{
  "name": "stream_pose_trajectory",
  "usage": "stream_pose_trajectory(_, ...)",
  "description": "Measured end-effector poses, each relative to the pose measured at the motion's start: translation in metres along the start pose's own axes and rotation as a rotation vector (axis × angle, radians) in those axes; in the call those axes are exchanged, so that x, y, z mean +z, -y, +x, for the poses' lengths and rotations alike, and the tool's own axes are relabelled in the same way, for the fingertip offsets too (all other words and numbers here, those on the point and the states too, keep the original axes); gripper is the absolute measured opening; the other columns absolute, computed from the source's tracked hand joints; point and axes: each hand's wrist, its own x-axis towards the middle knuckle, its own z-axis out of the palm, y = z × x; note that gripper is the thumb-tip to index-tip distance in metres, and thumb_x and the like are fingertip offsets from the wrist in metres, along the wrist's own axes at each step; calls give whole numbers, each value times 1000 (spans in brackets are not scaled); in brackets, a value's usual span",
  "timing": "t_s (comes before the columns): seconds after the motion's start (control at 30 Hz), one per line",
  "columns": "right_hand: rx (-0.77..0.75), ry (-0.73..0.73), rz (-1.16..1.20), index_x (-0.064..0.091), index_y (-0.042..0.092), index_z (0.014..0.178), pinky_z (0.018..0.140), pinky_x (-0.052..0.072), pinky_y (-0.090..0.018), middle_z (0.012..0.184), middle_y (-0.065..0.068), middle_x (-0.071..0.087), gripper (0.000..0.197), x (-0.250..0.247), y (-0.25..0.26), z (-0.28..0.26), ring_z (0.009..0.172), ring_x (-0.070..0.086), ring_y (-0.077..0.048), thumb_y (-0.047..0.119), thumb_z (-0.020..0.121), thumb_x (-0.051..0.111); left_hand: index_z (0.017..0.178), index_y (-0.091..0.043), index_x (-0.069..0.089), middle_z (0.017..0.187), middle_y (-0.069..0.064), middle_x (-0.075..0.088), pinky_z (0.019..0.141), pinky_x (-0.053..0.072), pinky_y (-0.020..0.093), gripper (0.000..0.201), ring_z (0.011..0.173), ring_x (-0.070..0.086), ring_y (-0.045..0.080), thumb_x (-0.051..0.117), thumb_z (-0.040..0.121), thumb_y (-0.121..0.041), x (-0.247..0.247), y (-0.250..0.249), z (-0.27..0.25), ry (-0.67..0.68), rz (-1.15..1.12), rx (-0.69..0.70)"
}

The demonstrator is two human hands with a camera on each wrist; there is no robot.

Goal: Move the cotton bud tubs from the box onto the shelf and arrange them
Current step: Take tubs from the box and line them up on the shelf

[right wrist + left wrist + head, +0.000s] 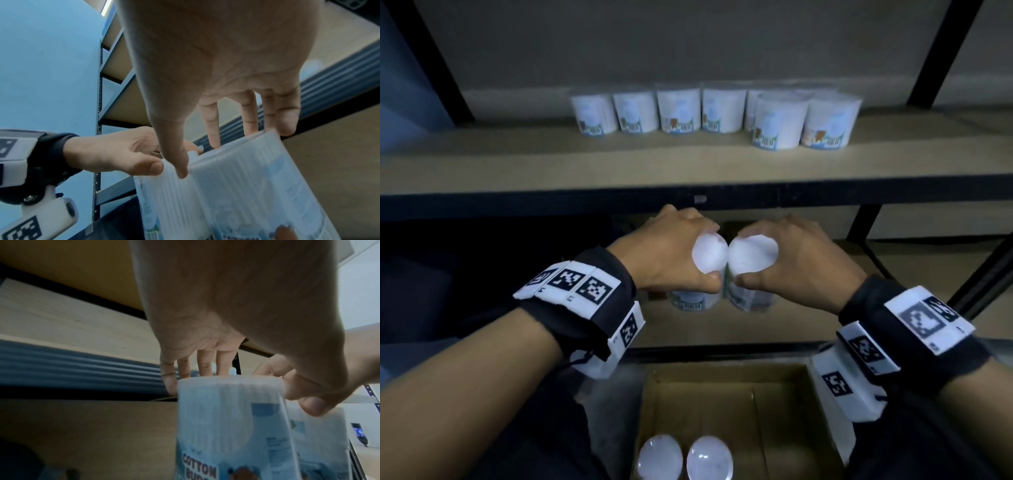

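Observation:
My left hand (671, 248) grips the top of one cotton bud tub (709, 257) and my right hand (803, 255) grips the top of another tub (753, 254). The two white tubs hang upright side by side, touching, just below the upper shelf's (551, 161) front edge. In the left wrist view, thumb and fingers pinch the lid rim of the labelled tub (226, 418). The right wrist view shows the fingers (248, 113) round the other tub (246, 186). Several tubs (678, 109) stand in a row on the upper shelf, two set further forward at its right end.
An open cardboard box (784, 411) sits below my wrists with two tubs (660, 457) in its near left corner. A lower shelf board (808, 325) lies under the held tubs. Black uprights (941, 51) frame the shelf on both sides.

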Motion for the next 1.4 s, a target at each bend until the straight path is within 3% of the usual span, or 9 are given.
stream_pose_trajectory(0.17, -15, -60, -4, 53, 54, 117, 85, 49, -38, 112, 0, 55, 66, -42, 12, 3, 104, 52, -27, 72, 54, 62, 124, -34, 56, 124, -7, 54, 98, 44, 39, 74, 113, 44, 22, 54, 59, -67, -38, -10, 0, -93, 15, 42)
stream_pose_trajectory(0.33, -37, -127, 21, 59, 50, 112, 81, 53, -37, 111, 1, 59, 63, -79, 23, 10, 102, 57, -22, 71, 54, 67, 124, -34, 57, 118, -7, 55, 96, 46, 42, 73, 114, 45, 22, 55, 60, -69, -72, -15, -2, -183, 33, 43)
stream_pose_trajectory(0.5, -63, -158, 27, 63, 46, 112, 79, 44, -29, 107, 13, 55, 55, -107, 36, 17, 105, 54, -14, 64, 61, 73, 120, -26, 61, 114, -3, 60, 85, 34, 28, 58, 109, 48, 20, 65, 72, -57, -103, -18, -2, -233, 68, 79)
stream_pose_trajectory(0.6, -72, -171, 36, 64, 44, 113, 72, 38, -26, 101, 17, 49, 50, -121, 43, 24, 94, 49, -9, 59, 66, 75, 119, -31, 61, 115, -4, 61, 95, 45, 37, 66, 110, 51, 20, 57, 65, -68, -117, -13, 4, -255, 86, 68)
stream_pose_trajectory(0.7, -91, -183, 26, 64, 40, 114, 73, 35, -25, 101, 16, 49, 51, -131, 48, 35, 93, 47, -8, 59, 68, 74, 124, -30, 60, 121, -5, 59, 99, 46, 39, 79, 115, 50, 20, 52, 60, -74, -131, -8, 10, -277, 93, 38)
stream_pose_trajectory(0.97, -61, -155, 7, 65, 38, 110, 72, 38, -27, 112, 9, 61, 54, -133, 58, 78, 100, 56, -15, 69, 65, 69, 138, -27, 54, 138, -7, 55, 88, 37, 26, 70, 123, 50, 17, 68, 77, -57, -150, 7, 29, -249, 50, -19)
stream_pose_trajectory(1.1, -35, -163, 7, 65, 37, 108, 75, 40, -28, 117, 7, 62, 55, -126, 59, 95, 105, 56, -16, 70, 64, 68, 139, -28, 54, 142, -11, 53, 91, 40, 26, 75, 124, 52, 15, 69, 73, -59, -148, 14, 42, -210, 59, -58)
stream_pose_trajectory(1.23, -26, -187, 26, 66, 34, 105, 74, 41, -28, 113, 7, 63, 55, -120, 58, 107, 97, 53, -13, 69, 62, 71, 137, -31, 54, 138, -14, 55, 99, 46, 33, 91, 120, 54, 12, 59, 54, -70, -144, 19, 53, -161, 30, -96)
stream_pose_trajectory(1.4, -6, -202, -13, 68, 27, 105, 75, 44, -29, 110, 5, 64, 61, -116, 57, 119, 98, 56, -16, 71, 63, 70, 137, -31, 54, 138, -14, 54, 95, 44, 30, 79, 120, 53, 12, 65, 65, -62, -141, 27, 64, -143, -4, -105)
